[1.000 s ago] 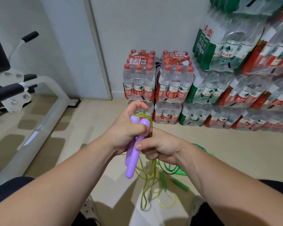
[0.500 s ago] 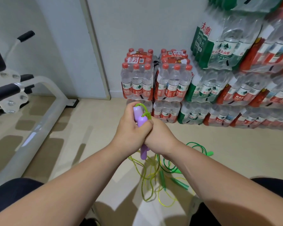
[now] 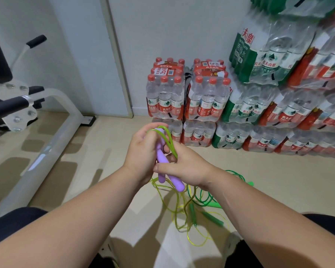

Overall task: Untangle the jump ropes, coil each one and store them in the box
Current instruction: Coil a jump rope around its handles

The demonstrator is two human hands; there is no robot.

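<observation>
Above the floor (image 3: pixel 97 163) at centre, left hand (image 3: pixel 142 151) and right hand (image 3: pixel 188 168) both gripped the paired purple handles (image 3: pixel 161 156). The yellow-green cord (image 3: pixel 169 141) trailed down to the green rope (image 3: pixel 202 200) at five o'clock. Coiling would go best in even loops, lifting the cord clear of that rope.

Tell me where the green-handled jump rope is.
Head view: the green-handled jump rope lies on the floor, right of centre, just below the right hand, overlapping the yellow-green cord.

Beige floor (image 3: pixel 278 182) bears tangled green ropes (image 3: pixel 192 209); stacked bottle packs (image 3: pixel 201 101).
</observation>
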